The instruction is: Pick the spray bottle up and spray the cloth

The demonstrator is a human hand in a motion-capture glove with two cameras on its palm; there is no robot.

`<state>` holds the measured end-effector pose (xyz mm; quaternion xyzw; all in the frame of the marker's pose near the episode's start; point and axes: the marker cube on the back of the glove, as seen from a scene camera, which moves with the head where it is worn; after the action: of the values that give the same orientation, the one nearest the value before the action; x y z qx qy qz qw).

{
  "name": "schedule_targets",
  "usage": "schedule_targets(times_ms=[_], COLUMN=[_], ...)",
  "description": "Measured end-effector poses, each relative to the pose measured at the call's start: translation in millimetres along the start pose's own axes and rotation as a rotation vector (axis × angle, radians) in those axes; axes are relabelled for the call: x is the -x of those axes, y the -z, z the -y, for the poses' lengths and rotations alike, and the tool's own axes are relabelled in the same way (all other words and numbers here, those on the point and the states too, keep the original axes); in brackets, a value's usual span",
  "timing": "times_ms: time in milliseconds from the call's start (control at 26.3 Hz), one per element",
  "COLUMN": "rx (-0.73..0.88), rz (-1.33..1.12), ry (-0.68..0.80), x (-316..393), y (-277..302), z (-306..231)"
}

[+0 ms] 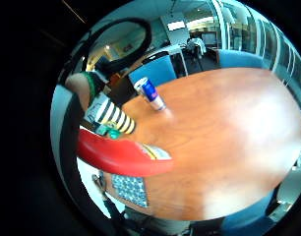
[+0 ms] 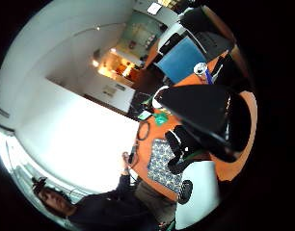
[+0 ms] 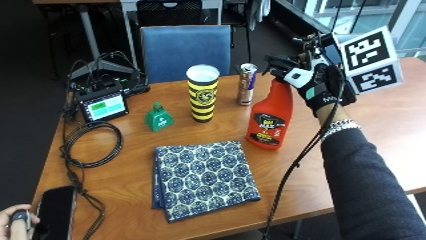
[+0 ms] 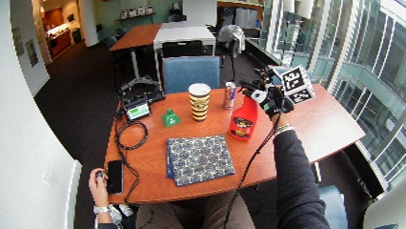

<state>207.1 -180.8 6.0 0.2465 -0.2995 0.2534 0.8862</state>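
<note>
Outside view: can (image 3: 247, 83), striped cup (image 3: 203, 93) behind spray bottle (image 3: 271, 114).

A red spray bottle (image 1: 122, 158) looms close, with a striped cup (image 1: 113, 117), can (image 1: 150, 94) and patterned cloth (image 1: 130, 190) on the table (image 1: 229, 142).

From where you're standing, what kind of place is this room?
Probably an office or meeting area. A round wooden table has a blue chair pushed up to it, more desks stand behind, and tall glass walls run along one side.
</note>
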Motion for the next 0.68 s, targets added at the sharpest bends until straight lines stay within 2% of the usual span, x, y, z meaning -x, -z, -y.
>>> schedule_targets(times_ms=[190, 380, 684], rx=[0.166, 0.337, 0.438], rz=[0.278, 0.393, 0.496], ry=[-0.049, -0.072, -0.106], x=[-24, -31, -27], y=[-46, -95, -107], z=[-15, -34, -44])
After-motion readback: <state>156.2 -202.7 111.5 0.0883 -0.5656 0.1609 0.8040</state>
